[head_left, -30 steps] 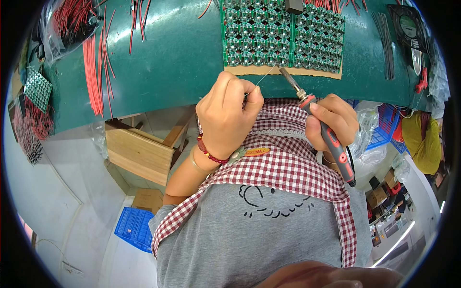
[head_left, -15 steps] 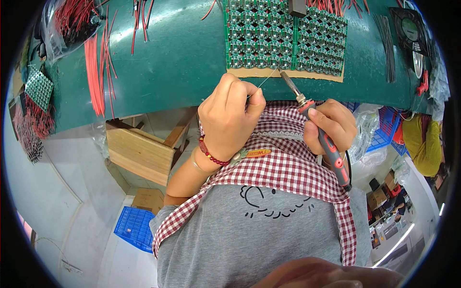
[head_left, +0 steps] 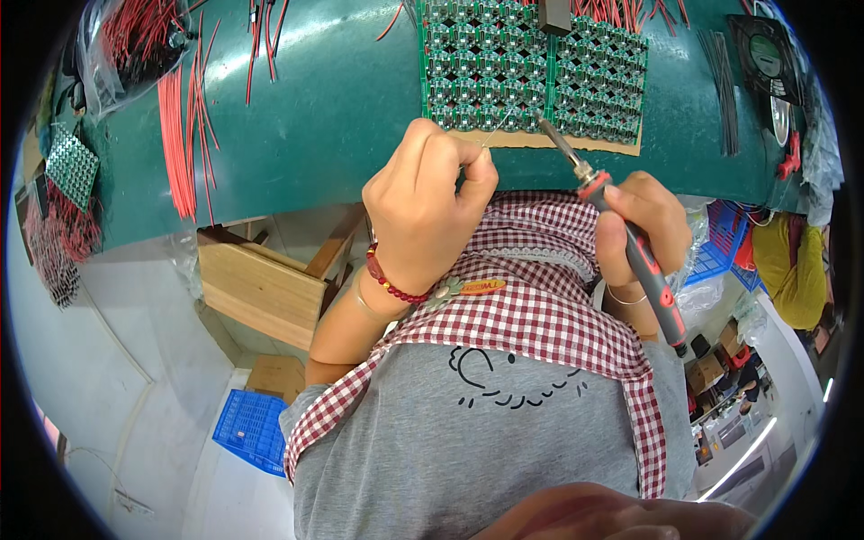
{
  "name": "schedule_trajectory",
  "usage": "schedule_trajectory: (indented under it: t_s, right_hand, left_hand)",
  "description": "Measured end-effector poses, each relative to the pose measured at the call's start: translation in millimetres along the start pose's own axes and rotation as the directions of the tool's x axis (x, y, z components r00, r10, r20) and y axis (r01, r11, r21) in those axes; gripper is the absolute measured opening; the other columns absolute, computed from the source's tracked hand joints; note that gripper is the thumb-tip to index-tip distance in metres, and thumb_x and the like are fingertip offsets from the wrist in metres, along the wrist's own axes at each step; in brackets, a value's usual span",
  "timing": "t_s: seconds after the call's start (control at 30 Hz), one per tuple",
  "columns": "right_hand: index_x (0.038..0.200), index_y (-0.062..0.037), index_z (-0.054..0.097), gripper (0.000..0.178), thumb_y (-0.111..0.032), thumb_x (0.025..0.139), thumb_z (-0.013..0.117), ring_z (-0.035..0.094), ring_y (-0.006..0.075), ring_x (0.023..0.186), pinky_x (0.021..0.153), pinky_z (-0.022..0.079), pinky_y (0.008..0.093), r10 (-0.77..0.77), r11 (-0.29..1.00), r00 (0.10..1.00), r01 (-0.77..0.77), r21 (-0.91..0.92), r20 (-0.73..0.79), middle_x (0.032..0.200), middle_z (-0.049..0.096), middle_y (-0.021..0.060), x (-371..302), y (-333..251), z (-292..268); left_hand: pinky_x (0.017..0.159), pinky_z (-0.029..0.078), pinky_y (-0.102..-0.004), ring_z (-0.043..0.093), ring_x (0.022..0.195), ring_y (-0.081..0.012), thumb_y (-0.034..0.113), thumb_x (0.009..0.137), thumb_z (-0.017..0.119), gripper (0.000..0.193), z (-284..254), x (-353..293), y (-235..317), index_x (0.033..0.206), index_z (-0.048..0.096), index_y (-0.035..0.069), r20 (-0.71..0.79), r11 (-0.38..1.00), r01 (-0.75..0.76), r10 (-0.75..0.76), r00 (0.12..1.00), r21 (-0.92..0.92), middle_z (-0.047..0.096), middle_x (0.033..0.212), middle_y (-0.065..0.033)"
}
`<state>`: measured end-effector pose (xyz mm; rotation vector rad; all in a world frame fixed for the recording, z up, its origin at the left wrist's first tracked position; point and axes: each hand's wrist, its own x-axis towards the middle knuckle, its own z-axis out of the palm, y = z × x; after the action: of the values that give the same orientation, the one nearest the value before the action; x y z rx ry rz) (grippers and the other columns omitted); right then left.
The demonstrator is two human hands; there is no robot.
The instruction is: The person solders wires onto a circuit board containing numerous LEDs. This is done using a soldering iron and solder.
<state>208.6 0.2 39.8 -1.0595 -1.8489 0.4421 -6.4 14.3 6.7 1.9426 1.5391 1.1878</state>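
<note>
My left hand [head_left: 427, 202] is closed in a pinch on a thin solder wire [head_left: 497, 129], whose free end reaches up over the lower edge of the circuit boards. In my right hand [head_left: 643, 229] is a grey and red soldering iron [head_left: 650, 270], slanted so that its metal tip lies over the boards' lower edge near the seam, close to the wire's end. Whether tip and wire touch I cannot tell. Two green panels of many small circuit boards [head_left: 486, 67] lie side by side on brown cardboard [head_left: 594, 142].
On the green table [head_left: 315, 117], red wires [head_left: 175, 144] lie left and black wires [head_left: 720, 90] right. A dark block [head_left: 555, 16] sits on the panels. A small fan [head_left: 765, 56] stands far right; a bag of wires [head_left: 135, 45] lies far left. Below is a wooden stool [head_left: 261, 283].
My right hand has shifted right, and the iron's tip has risen from the cardboard edge onto the boards. My left hand has moved slightly up and left, with the solder wire still pinched.
</note>
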Motion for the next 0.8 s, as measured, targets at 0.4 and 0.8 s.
schedule_trajectory:
  t_s: [0.4, 0.8]
  right_hand:
    - [0.086, 0.0029, 0.065, 0.016, -0.003, 0.073, 0.07, 0.057, 0.0218, 0.047, 0.044, 0.044, 0.0312, -0.028, 0.999, 0.999, 0.029, -0.027, 0.027, 0.061, 0.059, 0.0103, 11.1, 4.6, 10.3]
    - [0.087, 0.0016, 0.068, 0.021, 0.0, 0.067, 0.071, 0.055, 0.0216, 0.049, 0.045, 0.043, 0.032, -0.044, 0.996, 0.993, 0.052, -0.074, 0.108, 0.065, 0.057, 0.0075, 13.7, -2.8, 8.1]
  left_hand:
    - [0.047, 0.046, -0.0321, 0.058, 0.058, -0.0212, 0.001, 0.072, 0.073, 0.023, 6.1, 3.4, -0.2, 0.078, 0.052, 0.007, 0.034, 1.0, -0.023, 0.023, 0.999, 0.003, 0.054, 0.076, -0.0051]
    - [0.05, 0.046, -0.0277, 0.055, 0.056, -0.0172, -0.006, 0.073, 0.07, 0.019, 5.6, 4.4, 1.3, 0.078, 0.055, 0.004, 0.034, 1.0, -0.023, 0.023, 0.999, -0.001, 0.056, 0.072, -0.0059]
